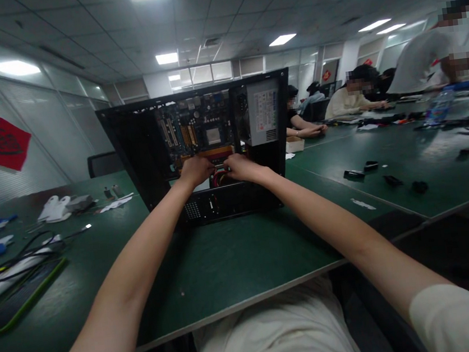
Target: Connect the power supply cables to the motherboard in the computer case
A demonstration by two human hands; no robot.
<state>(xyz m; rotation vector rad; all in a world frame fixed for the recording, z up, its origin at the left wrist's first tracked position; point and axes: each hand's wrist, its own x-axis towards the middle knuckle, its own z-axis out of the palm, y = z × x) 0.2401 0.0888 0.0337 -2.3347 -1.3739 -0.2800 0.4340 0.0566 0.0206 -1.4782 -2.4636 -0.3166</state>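
An opened black computer case [130, 148] stands upright on the green table [226, 250], its inside facing me. Inside it are the motherboard [222, 118] and, at upper right, a silver power supply [261, 111]. Both hands reach into its lower middle, a short gap apart, by the orange-red memory slots [220, 153]. My left hand [196, 170] is closed, fingers curled at the board's lower edge. My right hand [242, 167] is also closed, beside red and yellow cables [219, 178]. What either hand's fingertips grip is hidden.
At left lie a white power strip [20, 269] with black cables, a green-edged black tray-like object [23, 296] and white gloves [55, 209]. Several small black parts [392, 180] are scattered at right. Farther back are a water bottle [439, 106] and people seated at the tables.
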